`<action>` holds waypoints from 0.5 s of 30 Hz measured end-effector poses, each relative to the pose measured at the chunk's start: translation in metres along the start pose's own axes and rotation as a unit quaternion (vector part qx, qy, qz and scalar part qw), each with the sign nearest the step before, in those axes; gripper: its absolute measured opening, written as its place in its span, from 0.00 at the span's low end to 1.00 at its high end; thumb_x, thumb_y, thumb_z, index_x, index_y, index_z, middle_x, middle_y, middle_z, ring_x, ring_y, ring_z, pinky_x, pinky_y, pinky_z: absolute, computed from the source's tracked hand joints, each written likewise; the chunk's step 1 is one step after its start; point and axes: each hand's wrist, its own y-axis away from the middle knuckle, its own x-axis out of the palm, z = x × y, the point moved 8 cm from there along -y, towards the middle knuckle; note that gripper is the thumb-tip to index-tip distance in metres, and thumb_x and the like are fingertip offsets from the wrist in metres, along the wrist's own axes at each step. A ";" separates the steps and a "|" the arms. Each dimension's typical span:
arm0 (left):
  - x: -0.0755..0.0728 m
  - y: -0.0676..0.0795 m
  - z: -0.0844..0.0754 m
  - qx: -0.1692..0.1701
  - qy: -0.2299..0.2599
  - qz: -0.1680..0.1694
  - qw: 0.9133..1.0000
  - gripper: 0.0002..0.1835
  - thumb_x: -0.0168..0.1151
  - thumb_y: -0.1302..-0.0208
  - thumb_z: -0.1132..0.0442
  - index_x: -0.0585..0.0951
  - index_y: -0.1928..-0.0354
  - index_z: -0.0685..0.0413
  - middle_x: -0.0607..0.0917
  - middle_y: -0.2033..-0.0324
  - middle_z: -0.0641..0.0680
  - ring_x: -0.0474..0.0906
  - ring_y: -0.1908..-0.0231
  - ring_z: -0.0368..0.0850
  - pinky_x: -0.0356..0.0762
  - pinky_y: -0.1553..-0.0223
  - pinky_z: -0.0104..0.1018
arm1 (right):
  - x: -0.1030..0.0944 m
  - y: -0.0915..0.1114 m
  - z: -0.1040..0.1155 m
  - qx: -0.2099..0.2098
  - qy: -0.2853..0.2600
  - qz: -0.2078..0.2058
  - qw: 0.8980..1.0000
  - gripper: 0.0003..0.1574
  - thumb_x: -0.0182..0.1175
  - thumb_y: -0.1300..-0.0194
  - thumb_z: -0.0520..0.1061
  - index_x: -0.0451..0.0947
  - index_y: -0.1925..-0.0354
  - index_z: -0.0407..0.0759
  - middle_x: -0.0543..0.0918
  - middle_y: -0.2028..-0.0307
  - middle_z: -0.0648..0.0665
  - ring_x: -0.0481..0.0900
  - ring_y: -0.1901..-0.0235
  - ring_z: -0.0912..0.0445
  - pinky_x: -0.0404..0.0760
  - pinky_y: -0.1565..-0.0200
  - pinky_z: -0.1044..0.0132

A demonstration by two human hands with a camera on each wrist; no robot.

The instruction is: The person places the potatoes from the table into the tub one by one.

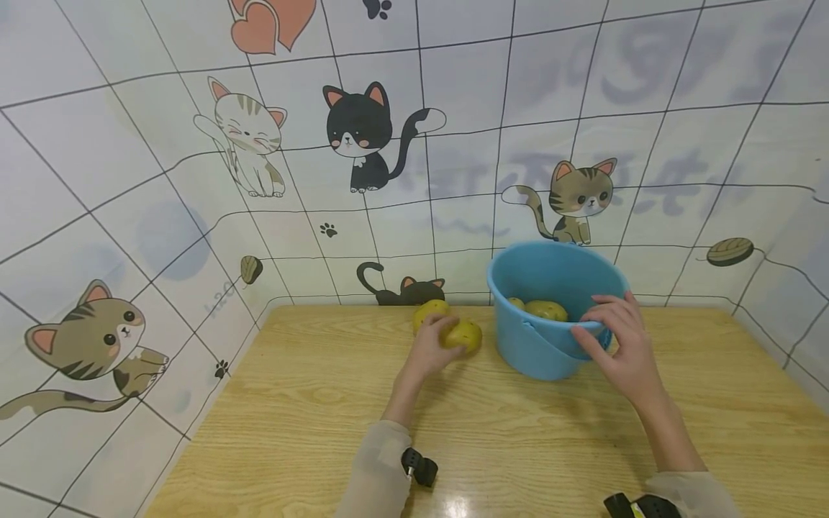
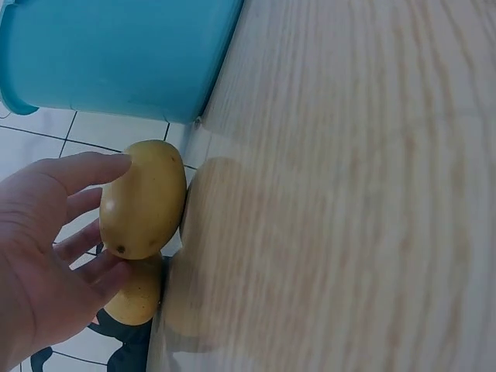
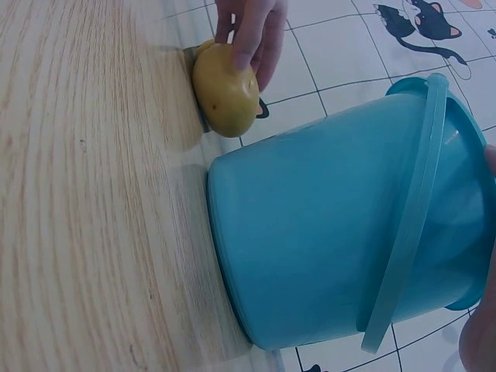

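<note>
My left hand (image 1: 435, 347) reaches down over a yellow potato (image 1: 465, 337) on the table, left of the blue bucket (image 1: 537, 352). In the left wrist view its thumb lies against this potato (image 2: 143, 205) and the fingers curl behind it. A second potato (image 1: 430, 311) lies right beside it, toward the wall. My right hand (image 1: 624, 345) grips the bucket's rim at the right, thumb outside and fingers over the edge. Inside the bucket are more potatoes (image 1: 547, 310), partly hidden by its front wall. The bucket stands upright, its handle (image 3: 411, 217) hanging down.
The wooden table (image 1: 324, 403) runs up to a wall covering (image 1: 466, 165) printed with cartoon cats, which rises behind and to both sides. Small black cameras (image 1: 419, 467) are strapped on both sleeves.
</note>
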 end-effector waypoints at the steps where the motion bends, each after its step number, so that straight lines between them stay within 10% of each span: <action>1: 0.000 0.000 0.000 -0.001 0.000 0.001 1.000 0.31 0.71 0.41 0.63 0.77 0.35 0.59 0.69 0.32 0.63 0.65 0.33 0.61 0.62 0.32 0.57 | 0.000 0.000 0.000 -0.001 -0.002 -0.003 1.000 0.15 0.67 0.33 0.51 0.80 0.67 0.40 0.81 0.67 0.43 0.70 0.39 0.58 0.44 0.26 0.40; 15: 0.003 0.002 0.006 -0.013 -0.004 -0.002 1.000 0.30 0.72 0.40 0.65 0.76 0.35 0.55 0.75 0.35 0.61 0.65 0.32 0.62 0.63 0.33 0.61 | 0.000 0.000 0.001 -0.007 0.004 -0.001 1.000 0.18 0.65 0.31 0.53 0.81 0.67 0.39 0.81 0.67 0.47 0.71 0.39 0.57 0.44 0.26 0.41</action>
